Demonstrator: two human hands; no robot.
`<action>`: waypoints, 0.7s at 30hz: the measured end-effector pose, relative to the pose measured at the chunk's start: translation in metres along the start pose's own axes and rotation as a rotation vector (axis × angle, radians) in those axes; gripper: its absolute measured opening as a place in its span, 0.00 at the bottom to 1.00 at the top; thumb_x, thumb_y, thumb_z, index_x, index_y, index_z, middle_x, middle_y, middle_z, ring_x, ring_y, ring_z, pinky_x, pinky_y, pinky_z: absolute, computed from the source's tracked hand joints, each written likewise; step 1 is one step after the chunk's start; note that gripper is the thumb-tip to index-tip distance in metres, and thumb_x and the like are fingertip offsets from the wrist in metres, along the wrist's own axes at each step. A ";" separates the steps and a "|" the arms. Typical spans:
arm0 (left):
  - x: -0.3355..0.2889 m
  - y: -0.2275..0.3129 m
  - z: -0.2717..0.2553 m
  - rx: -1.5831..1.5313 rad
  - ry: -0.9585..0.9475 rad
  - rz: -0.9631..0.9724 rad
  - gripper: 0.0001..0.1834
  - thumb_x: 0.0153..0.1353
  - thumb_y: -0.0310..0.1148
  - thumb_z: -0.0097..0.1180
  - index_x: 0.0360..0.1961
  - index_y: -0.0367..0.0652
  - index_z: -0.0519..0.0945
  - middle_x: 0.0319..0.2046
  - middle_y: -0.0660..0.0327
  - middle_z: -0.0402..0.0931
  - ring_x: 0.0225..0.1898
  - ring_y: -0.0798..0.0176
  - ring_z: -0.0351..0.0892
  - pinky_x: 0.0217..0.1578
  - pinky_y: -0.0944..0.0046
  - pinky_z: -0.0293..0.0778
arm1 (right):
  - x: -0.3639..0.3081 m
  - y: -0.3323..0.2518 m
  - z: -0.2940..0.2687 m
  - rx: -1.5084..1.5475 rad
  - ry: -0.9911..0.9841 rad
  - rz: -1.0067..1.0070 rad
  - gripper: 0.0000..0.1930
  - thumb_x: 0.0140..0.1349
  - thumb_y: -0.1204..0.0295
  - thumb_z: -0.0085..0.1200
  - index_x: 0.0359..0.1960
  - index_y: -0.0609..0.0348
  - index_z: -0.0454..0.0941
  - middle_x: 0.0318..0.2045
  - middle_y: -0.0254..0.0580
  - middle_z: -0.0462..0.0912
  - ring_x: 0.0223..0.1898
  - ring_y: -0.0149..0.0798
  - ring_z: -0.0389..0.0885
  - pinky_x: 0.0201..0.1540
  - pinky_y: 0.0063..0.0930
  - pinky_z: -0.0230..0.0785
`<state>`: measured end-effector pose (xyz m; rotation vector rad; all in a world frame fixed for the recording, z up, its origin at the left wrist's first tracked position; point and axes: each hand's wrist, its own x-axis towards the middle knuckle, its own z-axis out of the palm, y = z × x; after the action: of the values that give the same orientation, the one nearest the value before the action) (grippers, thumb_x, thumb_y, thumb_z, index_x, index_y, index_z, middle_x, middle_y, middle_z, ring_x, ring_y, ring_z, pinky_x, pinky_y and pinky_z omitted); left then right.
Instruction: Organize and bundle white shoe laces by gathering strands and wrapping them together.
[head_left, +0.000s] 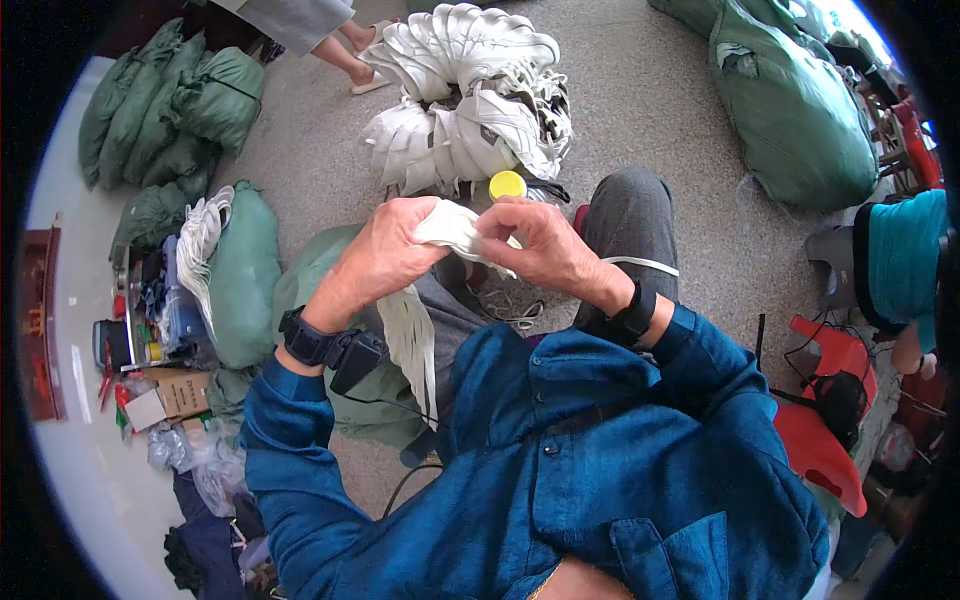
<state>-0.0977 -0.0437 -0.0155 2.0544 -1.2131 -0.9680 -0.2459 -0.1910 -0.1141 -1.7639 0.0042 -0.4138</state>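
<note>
Left hand (392, 240) clasps a white piece (447, 228) inside its fingers; right hand (545, 243) pinches it.

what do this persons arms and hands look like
The left hand and right hand are ungloved. Dark blue sleeves end short of the wrists. The left wrist has a black strap, boxy black device and thin black cable; the right wrist, a black wristband.

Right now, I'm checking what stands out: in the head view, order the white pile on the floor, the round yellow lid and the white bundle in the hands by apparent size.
1. White pile
2. White bundle, partly hidden by fingers
3. Yellow lid
</note>
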 end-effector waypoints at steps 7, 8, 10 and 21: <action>0.009 -0.025 0.002 0.152 0.047 0.096 0.11 0.58 0.31 0.59 0.40 0.36 0.81 0.35 0.50 0.84 0.39 0.58 0.85 0.41 0.61 0.77 | -0.004 0.003 -0.032 0.269 -0.032 0.132 0.08 0.67 0.71 0.55 0.40 0.64 0.79 0.34 0.32 0.82 0.38 0.22 0.76 0.43 0.20 0.70; 0.010 -0.028 0.003 0.141 0.044 0.097 0.11 0.58 0.31 0.59 0.40 0.36 0.81 0.35 0.50 0.84 0.38 0.58 0.85 0.41 0.61 0.77 | -0.005 0.000 -0.036 0.444 -0.070 0.182 0.09 0.68 0.69 0.55 0.41 0.63 0.80 0.34 0.31 0.82 0.39 0.21 0.75 0.42 0.20 0.69; 0.014 -0.028 0.004 0.127 0.035 0.110 0.11 0.58 0.30 0.58 0.40 0.36 0.81 0.35 0.50 0.84 0.38 0.58 0.85 0.41 0.61 0.76 | -0.009 0.002 -0.046 0.326 -0.063 0.183 0.09 0.69 0.69 0.55 0.41 0.63 0.80 0.35 0.31 0.82 0.39 0.22 0.76 0.42 0.19 0.70; 0.016 -0.049 0.003 0.140 0.013 0.080 0.11 0.58 0.30 0.56 0.40 0.37 0.81 0.32 0.52 0.83 0.34 0.59 0.83 0.40 0.61 0.75 | -0.067 -0.017 -0.136 0.769 0.136 0.298 0.12 0.74 0.65 0.46 0.30 0.54 0.69 0.24 0.30 0.70 0.20 0.26 0.67 0.29 0.25 0.68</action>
<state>-0.0705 -0.0374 -0.0586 2.0976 -1.3800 -0.8529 -0.3497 -0.2999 -0.0923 -0.9556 0.1797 -0.2638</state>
